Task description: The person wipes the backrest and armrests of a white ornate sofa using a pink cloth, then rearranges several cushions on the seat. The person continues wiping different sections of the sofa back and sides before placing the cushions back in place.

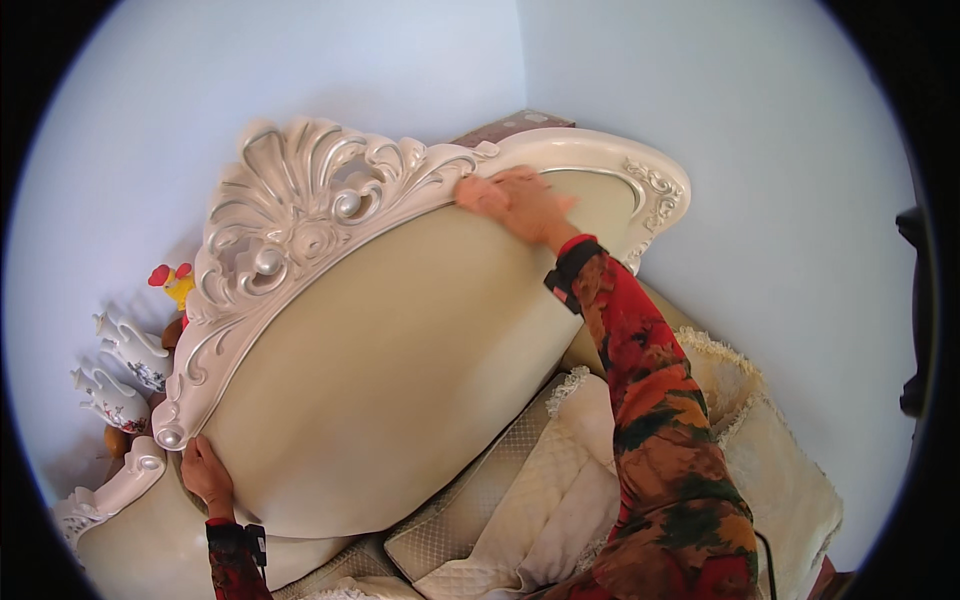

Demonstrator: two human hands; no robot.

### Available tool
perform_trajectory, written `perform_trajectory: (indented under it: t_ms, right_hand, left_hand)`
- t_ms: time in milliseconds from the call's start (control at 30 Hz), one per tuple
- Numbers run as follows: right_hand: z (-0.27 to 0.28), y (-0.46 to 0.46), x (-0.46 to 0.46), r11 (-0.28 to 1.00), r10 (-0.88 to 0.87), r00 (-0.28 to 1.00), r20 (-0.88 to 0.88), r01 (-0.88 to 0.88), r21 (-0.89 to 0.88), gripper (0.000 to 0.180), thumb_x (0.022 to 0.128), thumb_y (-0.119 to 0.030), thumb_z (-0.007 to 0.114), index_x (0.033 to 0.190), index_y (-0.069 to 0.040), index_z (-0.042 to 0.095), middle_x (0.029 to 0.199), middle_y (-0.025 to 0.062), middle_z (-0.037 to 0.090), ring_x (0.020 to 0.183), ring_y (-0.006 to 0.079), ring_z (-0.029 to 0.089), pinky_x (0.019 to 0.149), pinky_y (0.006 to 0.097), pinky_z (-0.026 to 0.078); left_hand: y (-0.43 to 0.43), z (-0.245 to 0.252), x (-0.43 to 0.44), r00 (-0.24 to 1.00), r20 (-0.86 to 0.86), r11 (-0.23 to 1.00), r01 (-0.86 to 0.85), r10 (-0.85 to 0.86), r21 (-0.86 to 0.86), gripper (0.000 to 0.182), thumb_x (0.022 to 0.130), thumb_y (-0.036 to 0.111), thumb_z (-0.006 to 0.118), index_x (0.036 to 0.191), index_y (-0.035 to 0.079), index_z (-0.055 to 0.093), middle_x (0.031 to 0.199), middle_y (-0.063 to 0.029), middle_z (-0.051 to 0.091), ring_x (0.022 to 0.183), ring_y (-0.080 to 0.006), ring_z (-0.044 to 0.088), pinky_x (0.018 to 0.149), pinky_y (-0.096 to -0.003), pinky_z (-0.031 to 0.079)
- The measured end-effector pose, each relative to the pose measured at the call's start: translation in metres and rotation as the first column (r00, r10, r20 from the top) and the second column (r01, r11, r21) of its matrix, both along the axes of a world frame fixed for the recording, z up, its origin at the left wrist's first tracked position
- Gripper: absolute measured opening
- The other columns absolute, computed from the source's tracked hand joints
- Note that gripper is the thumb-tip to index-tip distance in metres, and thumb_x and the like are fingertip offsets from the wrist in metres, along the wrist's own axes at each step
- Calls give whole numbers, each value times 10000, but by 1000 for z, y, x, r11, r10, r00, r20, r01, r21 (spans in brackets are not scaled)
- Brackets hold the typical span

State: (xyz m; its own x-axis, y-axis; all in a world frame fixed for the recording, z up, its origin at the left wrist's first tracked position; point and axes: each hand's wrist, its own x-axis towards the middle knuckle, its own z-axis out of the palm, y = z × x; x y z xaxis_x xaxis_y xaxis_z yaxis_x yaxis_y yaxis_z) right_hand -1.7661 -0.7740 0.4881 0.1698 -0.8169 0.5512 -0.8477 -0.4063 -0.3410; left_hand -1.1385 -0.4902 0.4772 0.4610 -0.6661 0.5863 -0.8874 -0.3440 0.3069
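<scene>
A large cream headboard spans the view, with a padded beige panel (390, 345) inside a carved, silver-trimmed frame (307, 232). At the panel's lower left end, my left hand (206, 476) has its fingers curled on the headboard edge, just below a pearl-like knob (169, 436). My right hand (521, 202) lies on the upper frame, right of the shell-shaped crest, partly over the padding. It is blurred, and whether anything sits under its palm is unclear.
White floral porcelain ewers (116, 397) and a yellow-and-red toy figure (176, 283) stand behind the headboard at left. Below lie a mattress (480, 495), quilted bedding (525, 517) and fringed pillows (787, 465). Pale blue walls (720, 97) meet in a corner behind.
</scene>
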Motion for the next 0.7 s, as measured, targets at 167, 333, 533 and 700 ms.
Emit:
perform_trajectory:
  t_ms: [167,333,533,700]
  right_hand:
    - [-37,-22,-94,837,-502,860,88,509,-202,498,960,-482,518,1180,-63,674,1266,153,633,1225,342,538,1061,447,382]
    - [-75,-37,-98,684,-620,749,233,662,-308,536,945,-515,501,1223,-87,667,1276,180,622,1271,353,507,1107,506,335]
    - [-58,18,-29,892,-363,911,193,400,-211,356,942,-393,538,1011,-83,699,1165,198,649,1070,399,584,844,569,432]
    - [-52,131,168,812,109,851,514,222,-540,240,915,-196,577,1076,-18,591,1031,193,576,978,404,536,835,506,418]
  left_hand:
    - [1,-3,4,993,115,996,46,-36,-79,394,994,320,489,751,26,587,728,-209,594,651,-398,550,615,-502,399]
    - [2,-2,-2,998,24,996,59,-57,-65,391,996,320,492,755,30,594,708,-204,589,642,-397,548,607,-497,400]
    - [-2,-1,-10,996,83,998,17,-12,-57,384,988,345,481,781,58,631,748,-198,633,694,-410,597,614,-514,427]
    - [-4,0,-12,988,139,997,-73,73,-1,418,988,392,446,800,83,656,800,-188,670,751,-424,631,630,-548,447]
